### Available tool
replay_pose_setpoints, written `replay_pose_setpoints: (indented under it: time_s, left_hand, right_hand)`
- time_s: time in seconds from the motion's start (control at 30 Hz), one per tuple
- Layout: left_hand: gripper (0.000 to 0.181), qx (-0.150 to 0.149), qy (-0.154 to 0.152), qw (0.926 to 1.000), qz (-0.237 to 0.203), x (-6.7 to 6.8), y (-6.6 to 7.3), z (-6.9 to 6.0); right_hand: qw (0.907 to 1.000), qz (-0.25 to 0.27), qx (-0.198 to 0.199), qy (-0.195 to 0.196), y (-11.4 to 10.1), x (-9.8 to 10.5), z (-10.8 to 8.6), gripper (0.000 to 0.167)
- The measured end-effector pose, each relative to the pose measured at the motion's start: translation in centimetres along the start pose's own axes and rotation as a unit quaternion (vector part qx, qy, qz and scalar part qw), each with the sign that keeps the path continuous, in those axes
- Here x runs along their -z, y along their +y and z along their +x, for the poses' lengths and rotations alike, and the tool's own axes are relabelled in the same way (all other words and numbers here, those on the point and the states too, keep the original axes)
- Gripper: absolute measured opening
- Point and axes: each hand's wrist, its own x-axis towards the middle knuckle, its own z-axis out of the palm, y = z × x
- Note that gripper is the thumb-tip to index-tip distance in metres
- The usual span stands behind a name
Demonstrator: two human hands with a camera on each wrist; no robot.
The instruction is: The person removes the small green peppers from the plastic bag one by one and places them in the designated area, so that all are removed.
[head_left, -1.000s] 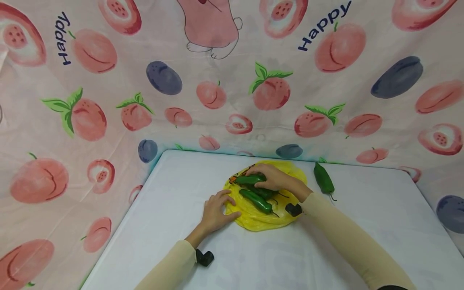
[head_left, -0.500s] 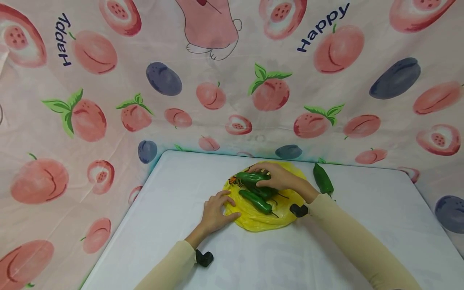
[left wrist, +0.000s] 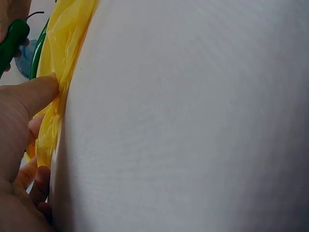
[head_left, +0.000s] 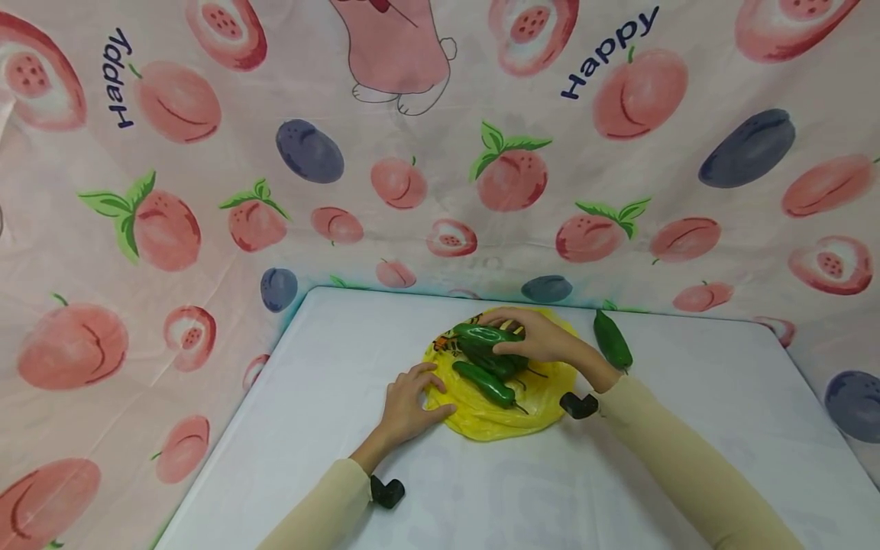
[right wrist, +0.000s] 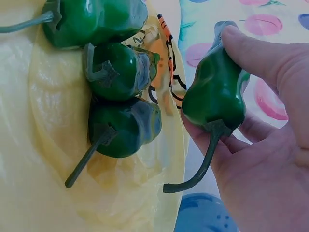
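Observation:
A yellow plastic bag [head_left: 474, 426] lies flat on the white table, several green chili peppers on and above it. My right hand [head_left: 541, 336] grips one green chili pepper [right wrist: 215, 92] between thumb and fingers, its stem hanging free. Under it in the right wrist view, 3 more peppers lie on the bag, among them a middle pepper [right wrist: 116, 72] and a lower pepper [right wrist: 126, 126]. My left hand [head_left: 406, 405] rests at the bag's left edge, fingers spread and thumb apart. In the left wrist view its thumb [left wrist: 41, 94] touches the yellow plastic.
Another green chili pepper [head_left: 612, 340] lies by itself on the white table [head_left: 701, 397], right of the bag near the back edge. A fruit-printed cloth [head_left: 412, 130] hangs behind and to the left. Each wrist wears a small black device [head_left: 388, 493].
My right hand has shifted slightly right, and the pepper in its grip has moved right with it. The left hand and the bag have stayed in place.

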Motion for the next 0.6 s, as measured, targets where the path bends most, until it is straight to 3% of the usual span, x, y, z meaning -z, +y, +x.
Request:
replay_pose_setpoints:
  time_s: [0.33, 0.6]
  left_hand:
    - [0.027, 0.004, -0.001, 1.0, -0.001, 0.0, 0.0, 0.0]
    - [0.027, 0.003, 0.0, 1.0, 0.0, 0.0, 0.1, 0.0]
  right_hand:
    - [0.999, 0.015, -0.041, 0.008, 0.3, 0.4, -1.2, 0.046]
    - [0.9985, 0.031, -0.041, 0.017, 0.6, 0.8, -1.9, 0.045]
